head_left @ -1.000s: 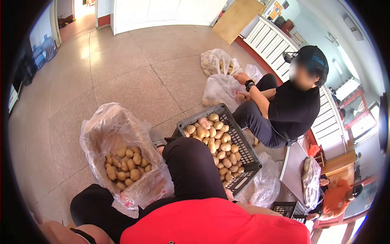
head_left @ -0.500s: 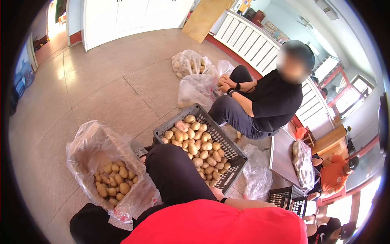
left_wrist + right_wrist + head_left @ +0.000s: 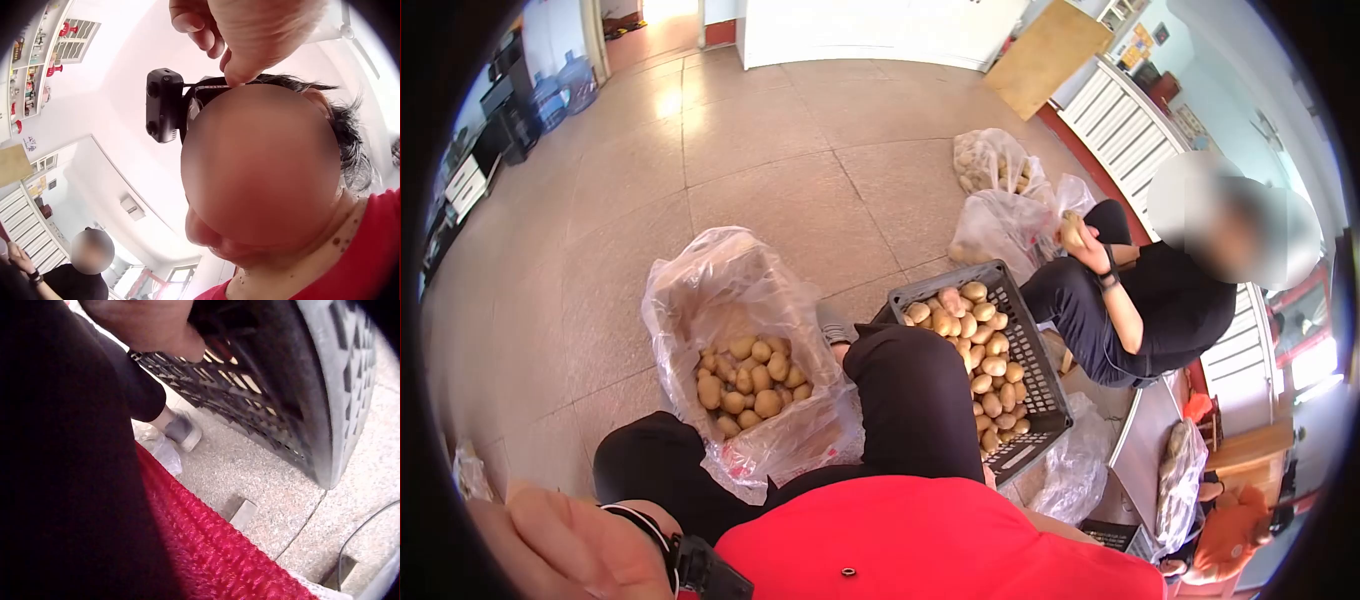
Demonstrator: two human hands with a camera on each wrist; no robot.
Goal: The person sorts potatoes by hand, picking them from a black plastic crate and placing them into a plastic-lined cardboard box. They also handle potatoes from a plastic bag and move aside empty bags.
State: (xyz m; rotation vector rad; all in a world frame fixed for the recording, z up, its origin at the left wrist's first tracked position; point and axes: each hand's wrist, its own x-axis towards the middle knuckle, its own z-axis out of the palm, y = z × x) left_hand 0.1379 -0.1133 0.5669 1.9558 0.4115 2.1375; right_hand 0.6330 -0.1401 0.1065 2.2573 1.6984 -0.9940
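My left hand (image 3: pixel 256 31) is raised beside my head, its thumb tip at the headband of the head camera (image 3: pixel 164 105); the fingers bend loosely and no object shows between them. In the head view it fills the lower left corner. My right hand (image 3: pixel 150 328) is at the side of the black plastic crate (image 3: pixel 275 419), one fingertip against the slats; the other fingers are hidden, so I cannot tell whether they grip it. Potatoes (image 3: pixel 990 365) fill the crate beside my knee. Between my legs, an opened clear plastic bag (image 3: pixel 675 310) holds more potatoes (image 3: pixel 745 385).
A person in black (image 3: pixel 1170 300) sits beyond the crate, holding a potato (image 3: pixel 1072 232). Bags of potatoes (image 3: pixel 995 160) stand near that person. An empty-looking plastic bag (image 3: pixel 1075 455) lies right of the crate, near a low table (image 3: pixel 1145 440). Another person in orange (image 3: pixel 1232 535) is farther right.
My left hand has risen into the lower left of the view. The head view swung one way, then back. The seated person has lifted a potato higher.
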